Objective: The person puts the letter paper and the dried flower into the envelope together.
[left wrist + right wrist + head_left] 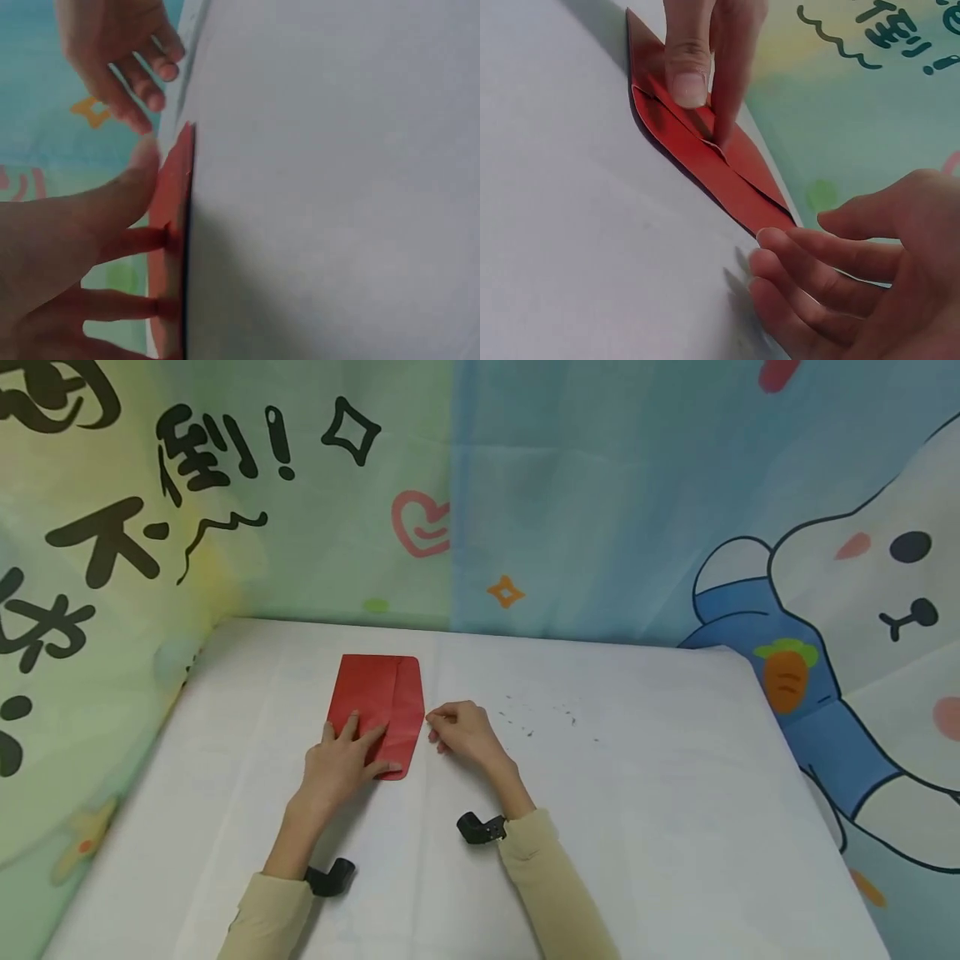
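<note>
A red paper envelope [375,685] lies on the white table, its flap [405,693] folded along the right side. My left hand [341,764] rests on the envelope with fingers spread, the fingertips pressing on its surface near the flap's edge. In the right wrist view, that flap edge [724,159] lifts slightly beside the left fingers. My right hand [461,731] hovers just off the envelope's right edge. Seen from the right wrist, its thumb [862,214] stands apart from the loosely bent fingers, and nothing is between them.
Small dark specks [530,733] are scattered on the white tabletop [637,827] right of my right hand. A printed cloth backdrop [570,527] rises behind the table and along its left side. Black wrist cameras [330,878] sit on both wrists.
</note>
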### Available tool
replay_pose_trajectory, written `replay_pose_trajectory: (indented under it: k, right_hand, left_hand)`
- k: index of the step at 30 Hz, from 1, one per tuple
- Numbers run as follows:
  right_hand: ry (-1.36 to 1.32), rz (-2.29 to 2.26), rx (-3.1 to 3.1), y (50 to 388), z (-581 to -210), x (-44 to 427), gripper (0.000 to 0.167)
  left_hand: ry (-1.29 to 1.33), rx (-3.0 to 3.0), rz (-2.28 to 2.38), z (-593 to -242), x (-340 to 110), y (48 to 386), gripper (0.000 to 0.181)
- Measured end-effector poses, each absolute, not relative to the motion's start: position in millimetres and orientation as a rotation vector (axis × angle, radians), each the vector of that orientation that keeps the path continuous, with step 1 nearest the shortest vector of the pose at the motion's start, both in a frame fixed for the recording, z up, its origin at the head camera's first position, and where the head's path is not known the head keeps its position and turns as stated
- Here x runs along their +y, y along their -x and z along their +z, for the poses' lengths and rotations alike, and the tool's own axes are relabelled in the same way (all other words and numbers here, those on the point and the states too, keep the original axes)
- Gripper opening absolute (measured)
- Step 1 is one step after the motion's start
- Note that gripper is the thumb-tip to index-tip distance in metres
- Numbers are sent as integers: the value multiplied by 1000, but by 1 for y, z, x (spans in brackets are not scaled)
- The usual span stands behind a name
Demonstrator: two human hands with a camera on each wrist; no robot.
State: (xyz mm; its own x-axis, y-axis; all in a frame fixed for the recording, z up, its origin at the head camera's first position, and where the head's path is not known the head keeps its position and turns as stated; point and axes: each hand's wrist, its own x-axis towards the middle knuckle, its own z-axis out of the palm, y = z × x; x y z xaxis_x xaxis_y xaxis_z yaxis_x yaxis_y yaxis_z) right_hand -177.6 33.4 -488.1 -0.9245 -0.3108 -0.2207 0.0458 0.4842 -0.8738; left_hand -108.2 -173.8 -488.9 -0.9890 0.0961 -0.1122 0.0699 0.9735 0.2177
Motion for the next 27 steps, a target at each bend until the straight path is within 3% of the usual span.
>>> replay_pose_trajectory:
  k: [15, 23, 27]
  right_hand:
    - [539, -1405, 2791, 150, -470, 106, 24]
    - [836, -908, 3139, 143, -470, 135, 56]
    - [861, -782, 3148, 139, -471, 139, 66]
  left_hand:
    - [-135, 3067, 694, -489, -191, 118, 48]
    - [-352, 3149, 725, -473, -177, 123, 76]
    - [-468, 3177, 623, -469, -170, 124, 79]
